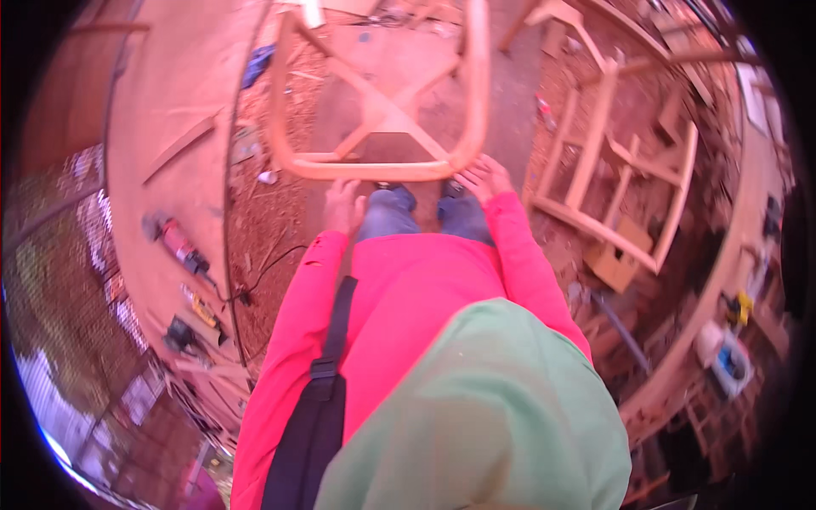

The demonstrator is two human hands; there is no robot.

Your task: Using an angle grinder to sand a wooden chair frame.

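Note:
A bare wooden frame (382, 110) with rounded corners and crossed braces lies flat before me at about knee height. My left hand (342, 206) hangs just below the frame's near rail, fingers loosely curled, holding nothing. My right hand (484, 177) rests with spread fingers against the near right corner of that rail. Both arms are in bright pink sleeves. My jeans and shoes show between the hands.
A workbench (161, 161) on the left carries a red power tool (178, 242), a yellow tool (202, 310) and a cable. Unfinished wooden chair frames (612, 161) stand at the right. Sawdust covers the ground. A black strap crosses my chest.

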